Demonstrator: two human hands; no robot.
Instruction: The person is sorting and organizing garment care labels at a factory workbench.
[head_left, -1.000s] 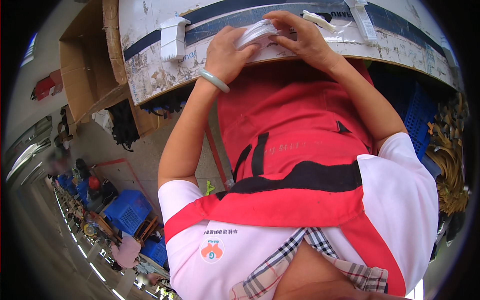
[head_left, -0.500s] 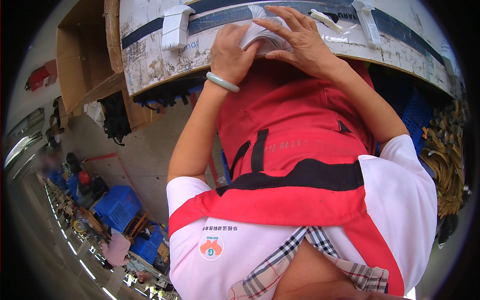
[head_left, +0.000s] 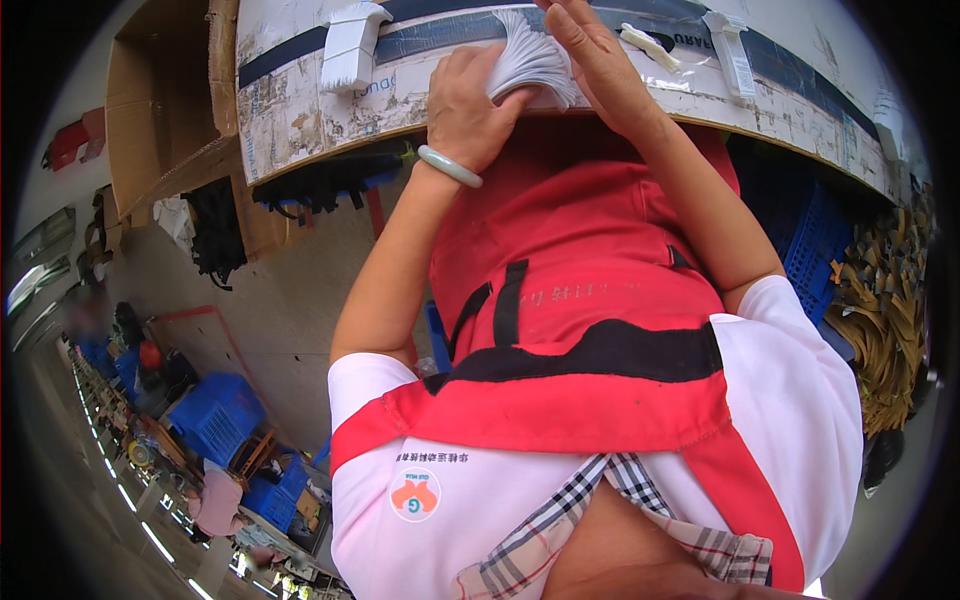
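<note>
My left hand is closed round the left end of a thick stack of thin white slips, likely paper. The free side of the stack spreads out like a fan above the near edge of the worktable. My right hand is just to the right of the fan, fingers stretched out and its tips cut off by the top of the view. Nothing shows in its grasp. Further left on the table lies a bundle of white slips. To the right are a small off-white bundle and another white stack.
An open cardboard box stands left of the table, with black straps hanging below it. At right are a blue crate and a heap of brownish strips. Blue crates and a person in pink are far left.
My right hand has lifted off the slips and moved up and right. The fan now shows more fully, still held in my left hand. The whole view has shifted slightly.
</note>
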